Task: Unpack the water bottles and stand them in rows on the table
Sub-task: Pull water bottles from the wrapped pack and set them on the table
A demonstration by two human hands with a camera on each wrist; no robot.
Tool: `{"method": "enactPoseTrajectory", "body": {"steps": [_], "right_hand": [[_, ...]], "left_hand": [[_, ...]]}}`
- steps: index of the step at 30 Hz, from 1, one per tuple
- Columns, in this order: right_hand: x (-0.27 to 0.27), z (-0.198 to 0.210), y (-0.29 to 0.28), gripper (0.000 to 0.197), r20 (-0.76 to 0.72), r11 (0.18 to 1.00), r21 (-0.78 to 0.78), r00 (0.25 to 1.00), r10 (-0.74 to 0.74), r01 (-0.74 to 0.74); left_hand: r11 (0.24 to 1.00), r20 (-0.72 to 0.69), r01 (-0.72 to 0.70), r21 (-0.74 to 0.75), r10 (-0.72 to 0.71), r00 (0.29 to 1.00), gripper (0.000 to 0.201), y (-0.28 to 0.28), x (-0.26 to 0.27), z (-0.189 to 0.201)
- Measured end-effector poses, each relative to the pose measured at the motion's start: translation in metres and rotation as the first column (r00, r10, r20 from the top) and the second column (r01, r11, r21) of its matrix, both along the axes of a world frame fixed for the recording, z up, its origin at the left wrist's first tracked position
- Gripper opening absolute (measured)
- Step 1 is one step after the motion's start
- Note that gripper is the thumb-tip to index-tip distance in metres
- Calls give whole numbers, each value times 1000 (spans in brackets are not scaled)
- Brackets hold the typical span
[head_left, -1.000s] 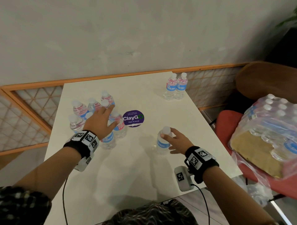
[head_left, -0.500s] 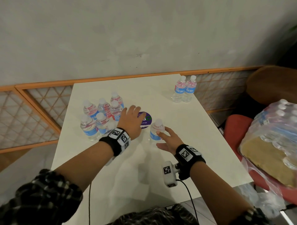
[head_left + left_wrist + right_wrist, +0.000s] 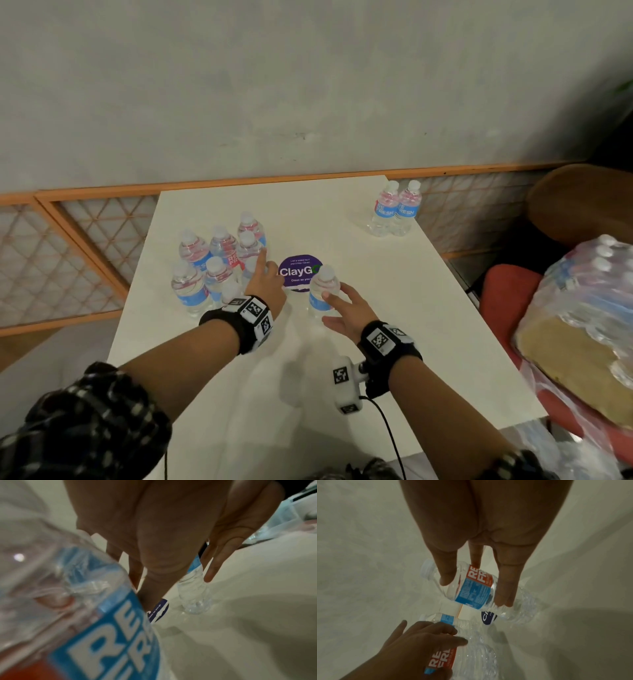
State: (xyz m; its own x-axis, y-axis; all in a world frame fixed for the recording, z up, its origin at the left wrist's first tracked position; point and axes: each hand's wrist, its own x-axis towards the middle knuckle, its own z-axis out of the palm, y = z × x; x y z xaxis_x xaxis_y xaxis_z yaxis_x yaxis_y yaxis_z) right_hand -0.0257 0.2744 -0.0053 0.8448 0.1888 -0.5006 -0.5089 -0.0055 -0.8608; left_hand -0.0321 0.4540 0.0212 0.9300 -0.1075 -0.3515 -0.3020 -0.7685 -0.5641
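Bottle (image 3: pixel 322 291) slid leftward, now between both hands.

Bottle pack (image 3: pixel 589 308) cut off right.

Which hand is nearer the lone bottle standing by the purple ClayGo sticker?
Right. The right hand has its fingers against the lone bottle; the left hand is beside the cluster of bottles, across the purple sticker.

Dim, soft indoor light; wrist views blurred up close, head view bent at its edges.
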Motion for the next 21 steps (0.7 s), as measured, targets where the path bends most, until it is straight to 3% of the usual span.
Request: {"method": "enactPoseTrajectory", "body": {"steps": [2, 5, 8, 11, 14, 21], "right_hand": [[2, -2, 6, 52, 5, 999, -24, 1000, 25, -25], [7, -6, 17, 50, -63, 999, 37, 998, -11, 14], [8, -8, 30, 43, -144, 996, 89, 990, -4, 16], [5, -10, 34, 46, -169, 995, 96, 984, 55, -39], [6, -5, 21, 44, -162, 995, 93, 986, 39, -24], [16, 10, -97, 37, -102, 974, 35, 971, -217, 222]], "left_hand": [[992, 33, -67, -105, 71, 997, 43, 1, -3, 5], [908, 98, -169, -382, 222, 970, 82, -7, -3, 20], [825, 80, -117, -552, 192, 978, 85, -19, 3, 30], [786, -52, -202, -585, 212, 976, 59, -26, 13, 38], [759, -94, -301, -577, 304, 948, 40, -28, 25, 45], [823, -7, -410, -392, 443, 896, 42, -19, 43, 45]]}}
